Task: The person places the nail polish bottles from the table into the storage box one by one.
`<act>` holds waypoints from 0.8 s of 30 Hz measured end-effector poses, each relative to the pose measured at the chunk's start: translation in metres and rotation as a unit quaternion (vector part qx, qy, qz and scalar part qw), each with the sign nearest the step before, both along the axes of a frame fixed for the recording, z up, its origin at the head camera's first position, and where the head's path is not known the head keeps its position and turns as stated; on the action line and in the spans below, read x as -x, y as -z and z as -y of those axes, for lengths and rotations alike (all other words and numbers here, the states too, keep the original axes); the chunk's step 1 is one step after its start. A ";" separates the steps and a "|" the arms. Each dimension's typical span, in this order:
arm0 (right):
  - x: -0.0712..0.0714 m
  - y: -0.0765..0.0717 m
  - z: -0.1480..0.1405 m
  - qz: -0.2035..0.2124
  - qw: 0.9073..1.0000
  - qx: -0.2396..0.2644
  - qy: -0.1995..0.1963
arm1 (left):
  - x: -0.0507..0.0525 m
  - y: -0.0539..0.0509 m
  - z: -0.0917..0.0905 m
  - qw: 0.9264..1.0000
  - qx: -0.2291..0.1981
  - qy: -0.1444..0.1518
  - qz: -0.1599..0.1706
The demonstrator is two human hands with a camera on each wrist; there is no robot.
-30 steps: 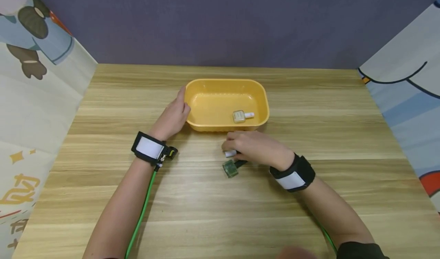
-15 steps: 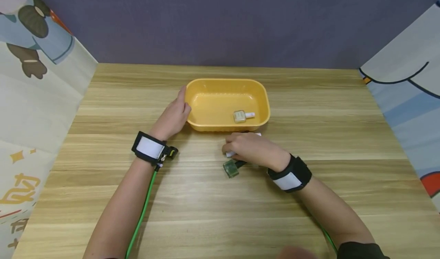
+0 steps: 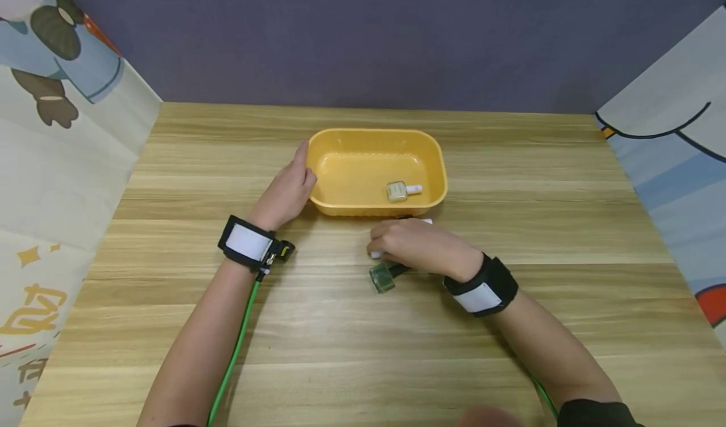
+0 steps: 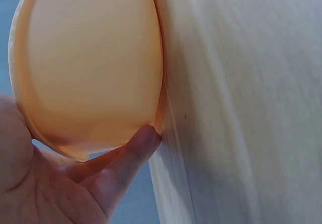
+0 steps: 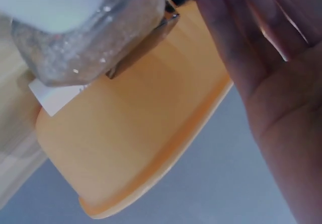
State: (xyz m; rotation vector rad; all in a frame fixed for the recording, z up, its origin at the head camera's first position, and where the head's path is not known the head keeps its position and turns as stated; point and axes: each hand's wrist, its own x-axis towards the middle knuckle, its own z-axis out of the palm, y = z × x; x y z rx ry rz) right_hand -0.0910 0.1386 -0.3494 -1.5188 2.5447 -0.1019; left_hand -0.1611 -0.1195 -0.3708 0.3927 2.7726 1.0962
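Observation:
My left hand (image 3: 285,193) holds the left end of a yellow plastic basket (image 3: 368,211), fingers against its outer wall in the left wrist view. My right hand (image 3: 416,243) is bent down over small nail polish bottles just in front of the basket. A white cap (image 3: 376,254) shows under its fingertips, and another white end (image 3: 428,222) sticks out behind the hand. Beside the thumb lies a dark green nail polish bottle (image 3: 382,278), its black cap partly under the hand. The right wrist view shows a glittery clear bottle (image 5: 95,48) close up; the fingertips' contact is hidden.
Inside the basket a pale nail polish bottle (image 3: 397,191) with a white cap lies on its side. The wooden table (image 3: 567,225) meets a dark blue panel (image 3: 374,43) at the back. A green cable (image 3: 235,345) runs along the left forearm.
The right hand has settled slightly lower over the bottles; a white end has come into view behind it. The left hand stays at the basket, which has hardly moved.

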 end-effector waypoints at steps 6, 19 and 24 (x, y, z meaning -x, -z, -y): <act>-0.001 -0.008 0.000 -0.015 1.000 0.005 -0.017 | 0.000 -0.001 -0.001 1.000 0.001 0.000 -0.002; -0.004 -0.028 -0.009 -0.052 0.997 0.060 -0.020 | 0.000 0.000 0.000 1.000 0.008 0.002 -0.001; -0.005 -0.033 -0.012 -0.089 0.993 0.078 -0.028 | 0.000 0.000 0.000 1.000 0.010 0.002 -0.005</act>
